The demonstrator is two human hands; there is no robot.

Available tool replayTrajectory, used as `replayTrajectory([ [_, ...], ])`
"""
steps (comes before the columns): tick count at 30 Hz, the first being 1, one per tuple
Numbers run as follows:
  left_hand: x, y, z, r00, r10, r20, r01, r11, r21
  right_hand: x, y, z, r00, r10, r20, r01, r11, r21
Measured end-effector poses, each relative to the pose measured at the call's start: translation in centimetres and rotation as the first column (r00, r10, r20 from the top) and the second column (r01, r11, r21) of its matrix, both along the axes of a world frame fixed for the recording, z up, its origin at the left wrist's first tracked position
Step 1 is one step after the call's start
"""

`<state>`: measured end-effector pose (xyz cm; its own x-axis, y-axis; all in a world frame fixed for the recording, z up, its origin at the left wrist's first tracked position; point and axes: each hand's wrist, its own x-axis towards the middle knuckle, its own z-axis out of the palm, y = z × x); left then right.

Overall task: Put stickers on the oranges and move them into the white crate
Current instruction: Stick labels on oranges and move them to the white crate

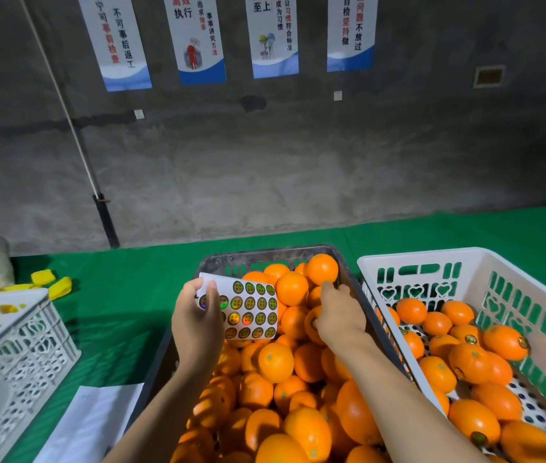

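- The left hand [194, 324] holds a sticker sheet [248, 307] over the far part of the dark crate [264, 255]. Its thumb and fingers pinch the sheet's left edge.
- The sheet is white with rows of round stickers.
- The right hand [338, 312] reaches into the dark crate. Its fingers curl round an orange [313, 324] near the far right side of the pile.
- The dark crate is full of oranges and sits in the middle of the green table [124, 295].
- The white crate [472, 259] sits just beside it, on the right. It holds more oranges, some with stickers on.
- Another white crate [14, 345] stands at the left edge of the table.
- Yellow things [52, 282] lie behind it.
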<state>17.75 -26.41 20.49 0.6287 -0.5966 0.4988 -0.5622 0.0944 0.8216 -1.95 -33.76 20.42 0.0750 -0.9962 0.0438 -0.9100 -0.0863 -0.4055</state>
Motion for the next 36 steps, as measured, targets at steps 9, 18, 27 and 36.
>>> replayTrajectory([
  [9, -0.3, 0.2, 0.2, 1.000, 0.001, 0.005, -0.001, 1.000, 0.002, -0.5, -0.4, -1.1, 1.000, 0.026, -0.007, -0.025, 0.992, 0.127],
  [18, -0.2, 0.2, 0.3, 1.000, -0.021, -0.005, 0.021, 1.000, -0.003, -0.1, -1.0, -2.4, 0.997, -0.039, 0.074, 0.020, 0.968, 0.250],
  [27, 0.0, -0.1, 0.2, 1.000, -0.014, -0.011, 0.014, 1.000, -0.009, 1.5, -0.7, -2.2, 0.878, -0.214, 0.428, 0.140, 0.970, 0.198],
  [36, 0.0, -0.4, 0.2, 1.000, -0.015, -0.011, 0.015, 1.000, -0.016, -0.1, -1.3, 1.2, -0.651, -0.547, 0.527, -0.310, 0.824, 0.474],
])
